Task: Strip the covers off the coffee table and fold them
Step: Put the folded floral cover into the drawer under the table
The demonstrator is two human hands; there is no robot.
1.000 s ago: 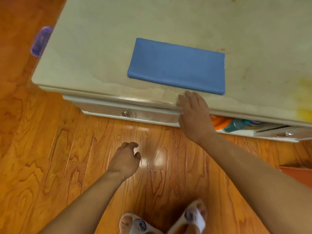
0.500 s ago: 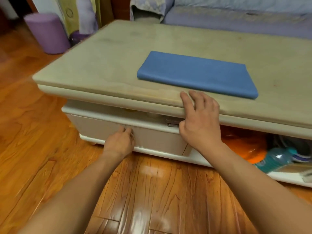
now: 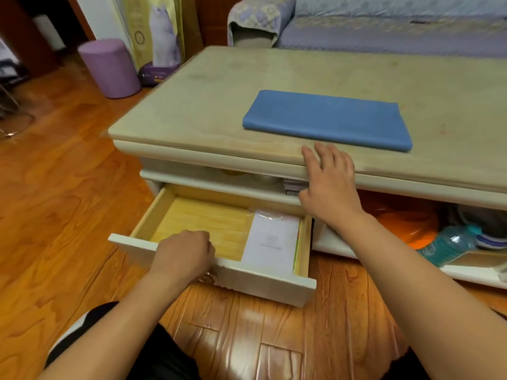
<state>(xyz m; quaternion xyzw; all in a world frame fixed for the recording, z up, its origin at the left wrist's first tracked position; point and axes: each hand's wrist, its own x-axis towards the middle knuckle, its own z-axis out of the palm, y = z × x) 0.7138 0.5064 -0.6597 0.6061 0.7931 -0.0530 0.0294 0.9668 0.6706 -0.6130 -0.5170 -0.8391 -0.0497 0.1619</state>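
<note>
Wooden floor (image 3: pixel 55 215) under a pale desk (image 3: pixel 192 113); folded blue cover (image 3: pixel 326 119) lies on top. Left hand (image 3: pixel 183 253) curls over the open drawer (image 3: pixel 260 281) front; right hand (image 3: pixel 329 182) rests flat-fingered on the desk edge, just beside the cover.

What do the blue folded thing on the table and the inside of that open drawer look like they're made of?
The blue folded cover looks like soft matte cloth: rounded fold edges, no shine. The drawer interior looks like bare yellowish wood, faint grain lines showing; its front is painted glossy white, probably also wood.
</note>
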